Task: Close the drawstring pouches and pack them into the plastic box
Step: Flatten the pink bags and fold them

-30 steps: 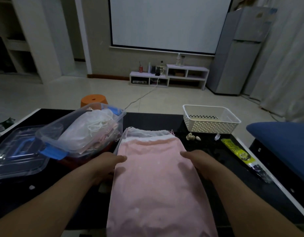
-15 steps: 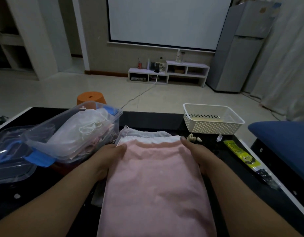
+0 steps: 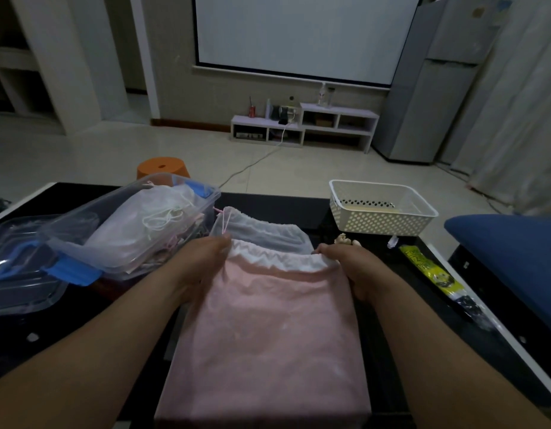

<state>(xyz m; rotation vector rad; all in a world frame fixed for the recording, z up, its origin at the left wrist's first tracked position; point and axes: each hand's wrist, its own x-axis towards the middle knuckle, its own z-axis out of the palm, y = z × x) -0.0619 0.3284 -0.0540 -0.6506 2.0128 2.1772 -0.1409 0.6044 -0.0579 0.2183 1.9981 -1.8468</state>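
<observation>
Pink pouch [image 3: 268, 329] flat, left grip [image 3: 203, 264] and right grip [image 3: 348, 264] holding top corners

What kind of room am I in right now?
Most likely a home living room: a projector screen on the wall, a low white shelf beneath it, and a fridge alongside.

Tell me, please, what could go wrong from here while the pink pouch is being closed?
1. The left hand and right hand pinch the top corners of the pink pouch, which lies on a mesh pouch; pulling could catch that one's hem or pink cord too.
2. The plastic box sits tilted and already heaped to its rim, so another pouch might slide out or stop the lid from shutting.
</observation>
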